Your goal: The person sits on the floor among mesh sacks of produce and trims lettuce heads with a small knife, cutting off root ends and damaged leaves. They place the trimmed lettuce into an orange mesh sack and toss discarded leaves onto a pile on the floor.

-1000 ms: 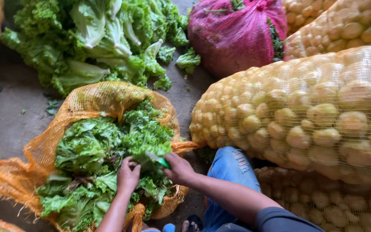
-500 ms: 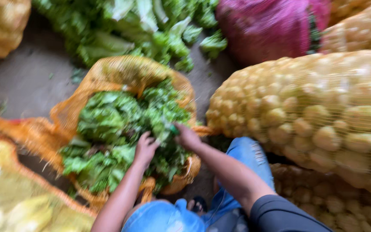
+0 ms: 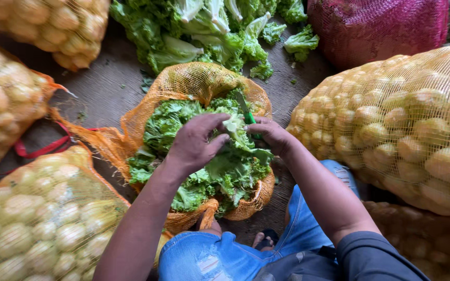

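An orange mesh sack [image 3: 183,83] lies open on the floor between my knees, stuffed with green leafy lettuce [image 3: 220,171]. My left hand [image 3: 196,143] grips a pale lettuce stem on top of the pile. My right hand [image 3: 272,136] is closed around a green-handled knife [image 3: 247,112], whose blade points up toward the sack's far rim, right beside the stem.
Big mesh sacks of potatoes lie at the right [image 3: 402,125], lower left [image 3: 32,218], left [image 3: 6,104] and top left [image 3: 53,26]. Loose lettuce [image 3: 209,31] is heaped beyond the sack. A magenta mesh sack [image 3: 381,26] sits top right. My jeans-clad knees [image 3: 220,257] are below.
The view swung left, bringing more potato sacks into sight. Both hands rose from the sack's near edge to its middle, and my left hand took hold of a lettuce stem.
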Motion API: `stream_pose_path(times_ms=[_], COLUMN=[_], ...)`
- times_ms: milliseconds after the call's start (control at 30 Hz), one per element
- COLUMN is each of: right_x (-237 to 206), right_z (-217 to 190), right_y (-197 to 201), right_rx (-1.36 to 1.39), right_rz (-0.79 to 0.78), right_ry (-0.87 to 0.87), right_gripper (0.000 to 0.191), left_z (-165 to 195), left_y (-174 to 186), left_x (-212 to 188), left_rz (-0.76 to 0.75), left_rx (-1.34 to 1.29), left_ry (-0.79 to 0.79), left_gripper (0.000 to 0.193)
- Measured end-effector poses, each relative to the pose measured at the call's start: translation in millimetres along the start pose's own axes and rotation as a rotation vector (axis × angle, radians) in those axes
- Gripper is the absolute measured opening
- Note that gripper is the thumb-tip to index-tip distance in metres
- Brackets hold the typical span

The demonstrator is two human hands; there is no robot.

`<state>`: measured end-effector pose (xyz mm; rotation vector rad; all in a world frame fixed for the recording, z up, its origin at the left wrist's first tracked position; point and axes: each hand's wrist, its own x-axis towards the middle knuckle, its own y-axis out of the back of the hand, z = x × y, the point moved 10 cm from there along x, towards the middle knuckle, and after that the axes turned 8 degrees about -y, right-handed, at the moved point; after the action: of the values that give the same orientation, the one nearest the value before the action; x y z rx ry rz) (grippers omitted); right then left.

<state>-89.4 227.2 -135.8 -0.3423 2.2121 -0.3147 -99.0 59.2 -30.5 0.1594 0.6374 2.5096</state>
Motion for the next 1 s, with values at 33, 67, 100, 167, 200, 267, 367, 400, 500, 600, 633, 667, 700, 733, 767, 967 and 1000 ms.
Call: stream_pose_path(times_ms=[33, 67, 100, 167, 200, 267, 367, 400, 500, 600, 633, 667, 700, 733, 767, 967, 1000], right_x=[1, 3, 5, 7, 4, -2, -13, -26, -77, -124, -128, -131, -130, -128, -126, -114, -113], right_z=[0, 0, -2, -10, -19, -36, -43, -60, -112, -132, -127, -123, -122, -121, -118, -107, -109], right_y=[-4, -8, -12, -23, -27, -35, -22, -14, -6, -30, -43, -53, -58, -62, -66, -74, -75], right_rx=[-0.01, -0.019, -0.076, -0.197, -0.257, -0.382, -0.566, -0.607, -0.69, -0.784, -0.878, -0.976, -1.043, -1.113, -1.185, -1.415, -1.471], right_rz=[-0.084, -0.166, -0.237, -0.373, -0.404, -0.458, -0.287, -0.16, 0.067, -0.012, -0.05, -0.086, -0.062, -0.041, -0.028, 0.028, 0.068], right_ry=[0.012, 0.023, 0.045, 0.099, 0.153, 0.271, 0.125, 0.182, 0.392, 0.571, 0.57, 0.569, 0.572, 0.572, 0.569, 0.527, 0.548], right_gripper=[0.033, 0.031, 0.032, 0.032, 0.033, 0.035, 0.035, 0.035, 0.036, 0.03, 0.03, 0.031, 0.03, 0.029, 0.028, 0.02, 0.017], left_z=[19, 41, 63, 87, 91, 89, 74, 74, 68, 61, 58, 56, 54, 51, 50, 50, 46], left_y=[6, 18, 28, 34, 30, 24, 13, 12, 15, 10, 6, -1, -8, -12, -14, -9, -8], left_x=[3, 4, 3, 5, 9, 16, 11, 10, 1, -9, -11, -10, -9, -10, -11, -20, -21], left_rz=[-0.036, 0.047, 0.126, 0.12, 0.036, -0.061, -0.064, -0.031, 0.108, 0.182, 0.19, 0.19, 0.189, 0.191, 0.175, 0.1, 0.088], left_rx=[0.313, 0.395, 0.473, 0.397, 0.242, -0.006, -0.242, -0.29, -0.199, -0.094, -0.074, -0.129, -0.185, -0.244, -0.223, -0.077, -0.023], left_ry=[-0.091, -0.21, -0.332, -0.461, -0.457, -0.31, 0.036, 0.091, 0.231, 0.28, 0.275, 0.255, 0.237, 0.221, 0.199, 0.102, 0.141], left_gripper=[0.042, 0.043, 0.045, 0.043, 0.04, 0.037, 0.04, 0.04, 0.041, 0.039, 0.037, 0.037, 0.037, 0.037, 0.036, 0.034, 0.034])
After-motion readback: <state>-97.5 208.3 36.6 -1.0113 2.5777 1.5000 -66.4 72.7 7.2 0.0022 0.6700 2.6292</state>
